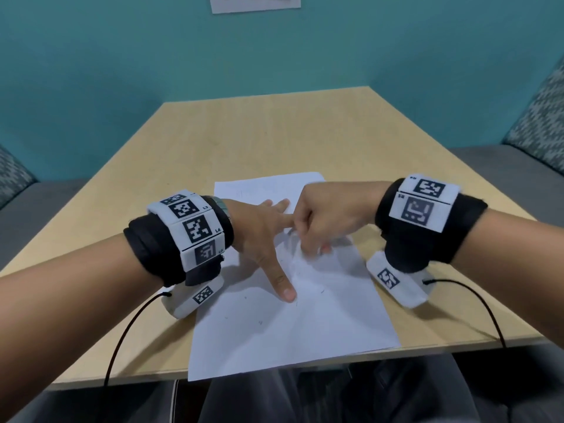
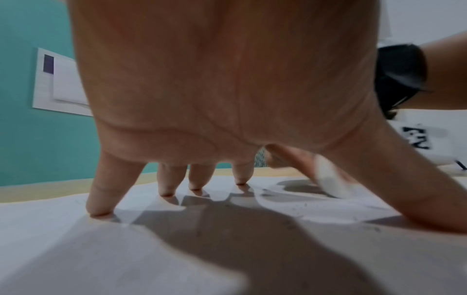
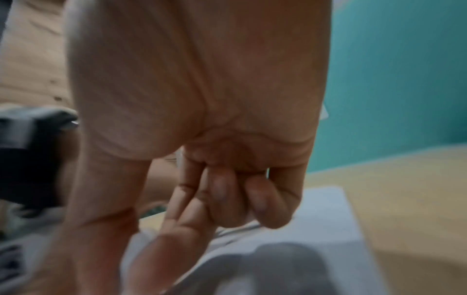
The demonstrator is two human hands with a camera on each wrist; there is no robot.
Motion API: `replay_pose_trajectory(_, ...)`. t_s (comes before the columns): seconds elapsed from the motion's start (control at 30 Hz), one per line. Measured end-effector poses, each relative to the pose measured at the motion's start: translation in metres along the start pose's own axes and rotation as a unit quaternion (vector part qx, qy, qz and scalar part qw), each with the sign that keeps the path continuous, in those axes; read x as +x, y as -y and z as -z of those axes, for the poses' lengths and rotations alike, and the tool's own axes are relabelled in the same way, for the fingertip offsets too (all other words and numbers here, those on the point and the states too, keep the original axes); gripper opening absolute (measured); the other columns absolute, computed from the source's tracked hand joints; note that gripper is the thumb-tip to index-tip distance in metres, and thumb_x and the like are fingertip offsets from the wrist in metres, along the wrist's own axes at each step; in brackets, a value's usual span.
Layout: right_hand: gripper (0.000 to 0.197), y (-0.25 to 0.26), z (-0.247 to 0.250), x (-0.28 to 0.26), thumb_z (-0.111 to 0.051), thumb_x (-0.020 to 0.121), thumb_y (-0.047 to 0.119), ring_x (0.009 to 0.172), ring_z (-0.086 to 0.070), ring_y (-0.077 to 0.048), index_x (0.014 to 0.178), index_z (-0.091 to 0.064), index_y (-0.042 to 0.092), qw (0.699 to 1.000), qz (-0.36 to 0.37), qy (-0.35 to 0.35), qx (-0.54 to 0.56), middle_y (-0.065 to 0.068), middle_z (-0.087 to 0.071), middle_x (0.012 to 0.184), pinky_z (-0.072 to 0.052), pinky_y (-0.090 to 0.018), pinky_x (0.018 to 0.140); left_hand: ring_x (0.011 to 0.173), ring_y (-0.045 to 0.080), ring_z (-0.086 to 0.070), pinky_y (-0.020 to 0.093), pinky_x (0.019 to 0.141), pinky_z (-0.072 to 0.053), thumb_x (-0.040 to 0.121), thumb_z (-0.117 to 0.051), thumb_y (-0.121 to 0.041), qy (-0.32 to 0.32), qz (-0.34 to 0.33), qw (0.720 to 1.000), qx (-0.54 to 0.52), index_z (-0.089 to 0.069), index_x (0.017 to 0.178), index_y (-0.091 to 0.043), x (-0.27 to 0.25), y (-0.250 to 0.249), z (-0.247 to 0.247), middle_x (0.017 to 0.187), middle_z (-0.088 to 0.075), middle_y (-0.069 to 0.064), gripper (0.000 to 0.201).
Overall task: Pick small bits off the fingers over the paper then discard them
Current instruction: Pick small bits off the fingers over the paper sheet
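A white paper sheet (image 1: pixel 290 331) lies on the wooden table (image 1: pixel 213 132), its near end hanging over the front edge. My left hand (image 1: pixel 259 233) is spread on it, fingers straight, and in the left wrist view their fingertips (image 2: pixel 101 209) touch the paper (image 2: pixel 126 249). My right hand (image 1: pixel 329 215) hovers over the left index finger, blurred by motion. Its ring and little fingers (image 3: pixel 267 205) are curled, while the thumb and the other fingers point down at the paper (image 3: pixel 323 219). Whether they pinch anything is not visible. A few dark specks (image 1: pixel 260 322) dot the sheet.
Grey bench seats with patterned cushions (image 1: pixel 540 117) flank the table against a teal wall. A white sheet (image 1: pixel 254 3) hangs on that wall. Black cables (image 1: pixel 128 328) run from both wrist cameras past the table's front edge, with my lap below it.
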State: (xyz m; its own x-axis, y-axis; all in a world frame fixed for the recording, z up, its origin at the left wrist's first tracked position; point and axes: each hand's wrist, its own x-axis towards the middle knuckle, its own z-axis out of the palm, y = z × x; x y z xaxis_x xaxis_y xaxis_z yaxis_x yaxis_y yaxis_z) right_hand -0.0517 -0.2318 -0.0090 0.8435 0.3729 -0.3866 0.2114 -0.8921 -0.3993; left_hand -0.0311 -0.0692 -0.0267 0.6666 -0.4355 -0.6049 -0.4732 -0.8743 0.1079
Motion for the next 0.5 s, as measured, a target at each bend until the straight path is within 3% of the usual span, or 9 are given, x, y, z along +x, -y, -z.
replay_pose_trajectory(0.07, 0.012, 0.003, -0.003, -0.003, -0.083, 0.074, 0.023, 0.06, -0.059, -0.004, 0.071, -0.077, 0.013, 0.999, 0.007, 0.036, -0.005, 0.008, -0.068, 0.055, -0.049, -0.024, 0.073, 0.154, 0.017, 0.024, 0.061, 0.124, -0.004, 0.039, -0.088, -0.08, -0.002, -0.007, 1.0, 0.002, -0.011, 0.144, -0.076, 0.001, 0.001, 0.0, 0.169, 0.021, -0.017, 0.13)
replay_pose_trajectory(0.2, 0.013, -0.008, 0.009, 0.002, -0.081, 0.073, 0.025, 0.066, -0.06, -0.01, 0.068, -0.075, 0.014, 0.999, -0.031, -0.029, 0.008, 0.004, -0.072, 0.058, -0.048, -0.028, 0.074, 0.154, 0.015, 0.024, 0.061, 0.124, -0.003, 0.041, -0.089, -0.078, 0.008, 0.019, 1.0, 0.006, -0.001, 0.144, -0.077, -0.001, -0.004, 0.002, 0.168, 0.024, -0.013, 0.135)
replay_pose_trajectory(0.33, 0.013, -0.001, 0.001, -0.002, -0.082, 0.073, 0.025, 0.059, -0.06, 0.001, 0.074, -0.078, 0.012, 0.999, -0.007, 0.03, -0.014, 0.006, -0.071, 0.058, -0.051, -0.027, 0.079, 0.155, 0.017, 0.022, 0.061, 0.124, -0.004, 0.038, -0.087, -0.08, 0.009, 0.011, 1.0, 0.01, -0.008, 0.14, -0.08, -0.001, -0.004, 0.004, 0.169, 0.024, -0.013, 0.129)
replay_pose_trajectory(0.43, 0.013, -0.01, 0.011, -0.002, -0.082, 0.074, 0.024, 0.069, -0.063, -0.011, 0.067, -0.075, 0.015, 0.999, -0.035, -0.021, 0.002, 0.003, -0.073, 0.06, -0.052, -0.029, 0.078, 0.156, 0.016, 0.02, 0.059, 0.124, -0.007, 0.043, -0.09, -0.075, 0.01, 0.036, 0.999, 0.03, 0.002, 0.144, -0.077, -0.002, -0.009, 0.005, 0.169, 0.023, -0.01, 0.136)
replay_pose_trajectory(0.5, 0.014, -0.008, 0.009, -0.003, -0.082, 0.073, 0.023, 0.063, -0.061, -0.008, 0.064, -0.073, 0.018, 1.0, -0.022, -0.001, 0.005, 0.003, -0.074, 0.061, -0.05, -0.026, 0.075, 0.156, 0.018, 0.019, 0.059, 0.124, -0.007, 0.043, -0.09, -0.075, 0.01, 0.034, 0.999, 0.033, -0.001, 0.144, -0.077, -0.002, -0.01, 0.005, 0.169, 0.023, -0.008, 0.135)
